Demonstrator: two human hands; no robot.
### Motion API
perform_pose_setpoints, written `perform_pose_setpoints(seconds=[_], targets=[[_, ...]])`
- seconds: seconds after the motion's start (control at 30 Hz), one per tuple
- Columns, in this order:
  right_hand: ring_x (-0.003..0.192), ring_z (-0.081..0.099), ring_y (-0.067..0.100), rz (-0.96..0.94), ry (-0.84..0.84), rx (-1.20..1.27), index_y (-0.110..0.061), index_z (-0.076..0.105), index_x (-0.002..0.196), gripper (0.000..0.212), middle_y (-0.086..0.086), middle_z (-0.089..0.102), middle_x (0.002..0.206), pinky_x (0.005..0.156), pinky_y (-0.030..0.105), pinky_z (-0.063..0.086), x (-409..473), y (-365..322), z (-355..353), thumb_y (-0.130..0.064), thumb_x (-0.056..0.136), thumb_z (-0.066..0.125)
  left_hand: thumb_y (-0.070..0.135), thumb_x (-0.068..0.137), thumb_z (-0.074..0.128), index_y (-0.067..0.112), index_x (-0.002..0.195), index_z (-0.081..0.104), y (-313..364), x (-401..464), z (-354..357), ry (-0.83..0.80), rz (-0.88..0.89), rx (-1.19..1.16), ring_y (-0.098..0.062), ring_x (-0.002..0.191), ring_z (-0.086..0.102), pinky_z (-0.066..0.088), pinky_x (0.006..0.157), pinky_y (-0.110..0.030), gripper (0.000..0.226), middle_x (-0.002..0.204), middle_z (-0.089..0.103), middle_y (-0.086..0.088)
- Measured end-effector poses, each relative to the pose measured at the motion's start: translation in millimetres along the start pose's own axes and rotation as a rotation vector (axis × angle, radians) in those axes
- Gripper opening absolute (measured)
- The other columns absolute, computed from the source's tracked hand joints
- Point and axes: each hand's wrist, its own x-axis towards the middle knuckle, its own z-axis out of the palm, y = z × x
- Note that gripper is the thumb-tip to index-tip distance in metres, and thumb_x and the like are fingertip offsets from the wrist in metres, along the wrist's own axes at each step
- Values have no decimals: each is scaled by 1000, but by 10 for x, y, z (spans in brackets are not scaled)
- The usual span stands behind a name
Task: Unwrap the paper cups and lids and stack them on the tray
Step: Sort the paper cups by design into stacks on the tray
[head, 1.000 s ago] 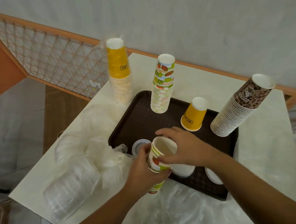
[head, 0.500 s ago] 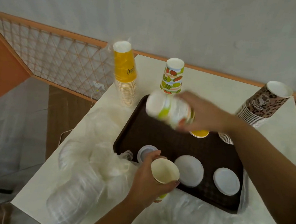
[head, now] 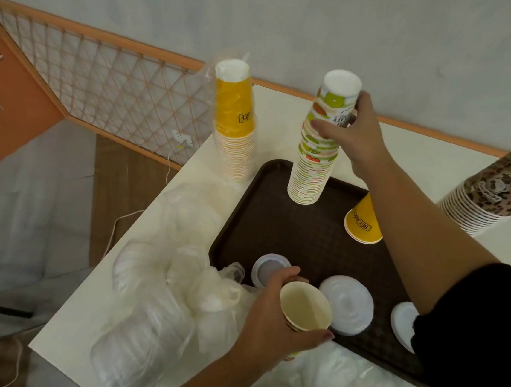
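A dark brown tray (head: 311, 245) lies on the white table. On its far side stands a tall stack of fruit-print cups (head: 317, 155), upside down. My right hand (head: 353, 134) grips the upper cups of that stack, set down onto it. My left hand (head: 270, 316) holds a short stack of fruit-print cups (head: 305, 310), mouth up, at the tray's near edge. One yellow cup (head: 363, 222) sits upside down on the tray. White lids (head: 346, 308) lie along the tray's near side.
A yellow cup stack (head: 234, 122), still in clear wrap, stands left of the tray. A leopard-print cup stack (head: 491, 194) leans at the right. Clear plastic wrap and bagged lids (head: 160, 293) cover the table's near left. A lattice rail (head: 103, 78) runs behind.
My right hand pulled a batch of fruit-print cups off the ones in my left hand, turned it over, carried it back and set it on the tall stack. My left hand stayed put.
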Motion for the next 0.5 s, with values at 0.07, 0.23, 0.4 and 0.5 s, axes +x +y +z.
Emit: perform_pose_setpoints(seconds=[0.07,0.23,0.4,0.5], targets=[[105,57,9,-13,7,-39,-18,40,129,72,0,55,124,91,34,52,-16,-23,15,-15,70,81,40,57,88,41,129,30,-8,5,-6,-5,-6,4,14,107,44,44,84,-6,92,112,46,31],[122,42,10,-105,103,-203,-18,35,137,80,1,41,139,101,28,42,-192,-37,-38,-21,72,81,39,57,88,38,130,29,14,11,-6,-22,-23,33,8,105,48,45,86,-9,94,111,44,31],[128,39,11,-132,75,-382,-19,33,140,79,3,35,143,99,22,34,-672,-42,-150,-26,76,78,34,61,87,31,133,30,69,7,19,-6,-23,55,5,99,48,41,80,-2,92,107,39,31],[126,46,12,-17,-296,-375,-26,39,136,73,-3,42,139,96,27,41,-1089,11,-193,-39,74,76,32,58,89,28,133,33,81,-6,33,37,-36,40,0,102,50,43,82,-7,93,116,45,20]])
